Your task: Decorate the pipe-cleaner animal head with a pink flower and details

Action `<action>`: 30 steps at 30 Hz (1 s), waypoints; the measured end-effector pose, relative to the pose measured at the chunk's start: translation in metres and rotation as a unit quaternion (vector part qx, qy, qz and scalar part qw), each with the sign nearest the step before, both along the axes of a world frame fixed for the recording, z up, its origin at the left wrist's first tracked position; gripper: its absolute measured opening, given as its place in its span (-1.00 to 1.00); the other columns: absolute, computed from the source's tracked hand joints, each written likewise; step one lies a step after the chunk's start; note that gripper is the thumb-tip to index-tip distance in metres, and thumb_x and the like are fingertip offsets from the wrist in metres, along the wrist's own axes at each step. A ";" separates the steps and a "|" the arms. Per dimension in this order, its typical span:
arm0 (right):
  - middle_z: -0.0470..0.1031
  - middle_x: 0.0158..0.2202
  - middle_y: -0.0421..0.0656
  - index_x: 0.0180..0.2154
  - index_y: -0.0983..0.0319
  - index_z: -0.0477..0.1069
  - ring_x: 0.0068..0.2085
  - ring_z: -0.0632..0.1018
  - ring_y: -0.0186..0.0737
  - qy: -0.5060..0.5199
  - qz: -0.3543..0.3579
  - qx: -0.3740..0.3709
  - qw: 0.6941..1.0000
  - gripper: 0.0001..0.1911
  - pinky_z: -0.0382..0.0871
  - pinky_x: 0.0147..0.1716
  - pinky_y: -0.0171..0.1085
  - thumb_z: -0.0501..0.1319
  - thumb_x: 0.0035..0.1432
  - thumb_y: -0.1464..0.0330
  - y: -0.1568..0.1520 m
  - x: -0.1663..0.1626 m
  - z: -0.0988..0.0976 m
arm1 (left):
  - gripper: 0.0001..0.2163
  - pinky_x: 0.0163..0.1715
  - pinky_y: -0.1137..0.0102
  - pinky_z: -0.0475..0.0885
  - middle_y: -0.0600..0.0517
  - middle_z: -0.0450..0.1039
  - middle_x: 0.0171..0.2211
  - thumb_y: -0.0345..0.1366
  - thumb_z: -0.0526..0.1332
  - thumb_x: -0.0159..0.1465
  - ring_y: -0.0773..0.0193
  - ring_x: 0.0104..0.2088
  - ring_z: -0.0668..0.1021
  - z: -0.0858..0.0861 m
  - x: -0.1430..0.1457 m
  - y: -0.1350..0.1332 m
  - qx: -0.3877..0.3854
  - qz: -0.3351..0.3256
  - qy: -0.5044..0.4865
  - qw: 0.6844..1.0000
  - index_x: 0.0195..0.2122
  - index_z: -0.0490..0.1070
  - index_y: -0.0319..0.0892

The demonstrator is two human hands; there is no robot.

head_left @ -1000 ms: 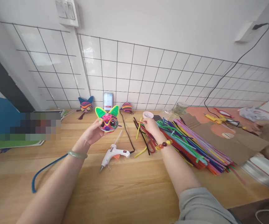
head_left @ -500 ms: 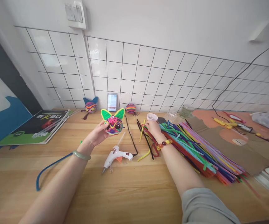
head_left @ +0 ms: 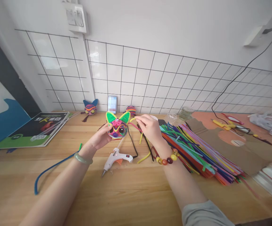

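My left hand (head_left: 100, 140) grips a small colourful pipe-cleaner cat head (head_left: 118, 126) with green ears, held above the wooden table (head_left: 131, 188). My right hand (head_left: 149, 126) is closed in a pinch on a short pink pipe cleaner (head_left: 134, 125), right beside the cat head's ear. A white hot glue gun (head_left: 117, 157) lies on the table just below both hands, its black cord (head_left: 130, 141) running back toward the wall. Loose yellow, black and red pipe cleaners (head_left: 145, 147) lie under my right wrist.
A big heap of coloured pipe cleaners (head_left: 197, 150) lies right of my right arm. Two more finished heads, one blue-eared (head_left: 90, 107) and one round (head_left: 130, 110), and a phone (head_left: 112, 103) stand by the tiled wall. A book (head_left: 32, 128) lies at left, a blue pipe cleaner (head_left: 48, 169) near my left arm, cardboard (head_left: 239, 141) at right.
My right hand lifted off the loose pipe cleaners with a pink one and came left to the cat head. My left hand lowered and tilted the head slightly.
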State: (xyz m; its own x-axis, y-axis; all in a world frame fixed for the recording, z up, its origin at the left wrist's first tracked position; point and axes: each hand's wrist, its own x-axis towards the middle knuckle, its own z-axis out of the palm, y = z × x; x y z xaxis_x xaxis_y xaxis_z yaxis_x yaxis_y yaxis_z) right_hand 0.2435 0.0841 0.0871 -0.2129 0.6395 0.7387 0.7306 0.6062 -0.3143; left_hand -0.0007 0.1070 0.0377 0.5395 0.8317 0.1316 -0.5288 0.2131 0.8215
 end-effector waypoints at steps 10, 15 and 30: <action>0.57 -0.23 -0.08 -0.15 0.21 0.55 -0.21 0.56 -0.20 -0.040 -0.067 0.022 0.997 -0.74 0.37 -0.19 -0.27 0.08 0.34 0.34 -0.010 0.014 0.007 | -0.66 -0.02 0.18 0.48 -0.19 0.46 0.09 -0.27 0.23 0.28 -0.01 0.04 0.54 0.004 0.005 -0.004 0.014 0.003 0.015 1.000 0.08 0.41 -0.20; 0.56 -0.29 -0.10 -0.20 0.19 0.56 -0.26 0.55 -0.21 -0.019 -0.011 0.031 0.999 -0.74 0.38 -0.21 -0.26 0.08 0.34 0.33 -0.020 -0.002 0.010 | -0.68 -0.03 0.18 0.48 -0.18 0.49 0.06 -0.29 0.23 0.28 0.00 0.00 0.56 0.009 0.010 -0.009 0.025 -0.025 0.001 0.999 0.05 0.44 -0.21; 0.57 -0.29 -0.10 -0.23 0.19 0.55 -0.26 0.54 -0.21 -0.015 -0.007 0.032 0.999 -0.75 0.36 -0.22 -0.26 0.08 0.33 0.35 -0.025 -0.012 0.007 | -0.73 -0.13 0.24 0.50 -0.11 0.54 -0.05 -0.30 0.28 0.24 0.07 -0.11 0.58 0.018 0.016 -0.021 0.055 -0.021 0.025 0.998 -0.02 0.46 -0.15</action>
State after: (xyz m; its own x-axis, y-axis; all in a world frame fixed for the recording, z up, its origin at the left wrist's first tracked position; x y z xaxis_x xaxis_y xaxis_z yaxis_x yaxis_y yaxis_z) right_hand 0.2319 0.0594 0.0942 -0.2274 0.5941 0.7716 0.7480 0.6139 -0.2522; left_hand 0.0150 0.0861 0.0559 0.5815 0.7900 0.1940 -0.4799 0.1406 0.8660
